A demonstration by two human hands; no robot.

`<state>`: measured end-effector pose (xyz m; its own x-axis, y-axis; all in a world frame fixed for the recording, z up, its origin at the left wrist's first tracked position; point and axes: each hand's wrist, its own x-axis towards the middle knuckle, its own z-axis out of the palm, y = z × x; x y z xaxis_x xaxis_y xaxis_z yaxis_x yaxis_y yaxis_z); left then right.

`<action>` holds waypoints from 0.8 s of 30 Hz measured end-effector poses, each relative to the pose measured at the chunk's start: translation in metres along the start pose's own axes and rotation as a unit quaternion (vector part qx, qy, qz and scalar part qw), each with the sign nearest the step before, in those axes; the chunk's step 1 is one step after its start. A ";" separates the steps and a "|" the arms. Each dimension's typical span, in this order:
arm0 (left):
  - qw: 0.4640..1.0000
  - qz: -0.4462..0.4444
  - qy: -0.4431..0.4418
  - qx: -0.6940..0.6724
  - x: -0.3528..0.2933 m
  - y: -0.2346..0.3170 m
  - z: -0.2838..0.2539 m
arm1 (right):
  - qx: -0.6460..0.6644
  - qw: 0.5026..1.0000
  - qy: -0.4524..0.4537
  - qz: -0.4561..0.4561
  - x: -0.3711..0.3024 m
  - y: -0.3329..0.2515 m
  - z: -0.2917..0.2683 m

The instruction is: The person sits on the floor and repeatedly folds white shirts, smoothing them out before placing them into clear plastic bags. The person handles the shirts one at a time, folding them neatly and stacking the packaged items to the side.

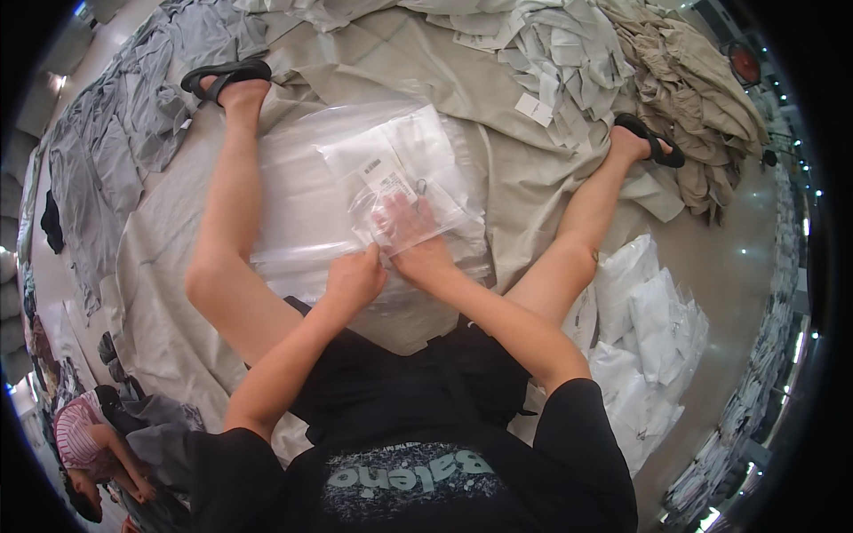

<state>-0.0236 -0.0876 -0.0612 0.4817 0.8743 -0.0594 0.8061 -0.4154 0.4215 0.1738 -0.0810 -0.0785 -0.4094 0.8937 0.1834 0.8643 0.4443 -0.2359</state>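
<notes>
Soft, even indoor light covers the middle of the view and leaves only faint shadows, while the clear plastic bags (pixel 302 200) carry whitish glare and the floor (pixel 733 258) a dull sheen. Small bright lights (pixel 798 346) flare near the dark, curved rim, where shapes bend and smear. The right hand (pixel 416 242) looks slightly hazy.

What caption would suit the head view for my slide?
Seated amid heaped cloth: left hand and right hand on a clear plastic bag, white packages to the right.
</notes>
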 end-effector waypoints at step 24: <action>1.000 -0.010 -0.020 -0.013 0.004 -0.010 0.027 | 0.108 0.981 0.031 0.161 -0.060 0.151 -0.038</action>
<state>-0.0204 -0.0869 -0.0902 0.4799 0.8712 -0.1032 0.8064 -0.3917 0.4430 0.3401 -0.0699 -0.0891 -0.1023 0.9873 0.1220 0.8614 0.1492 -0.4855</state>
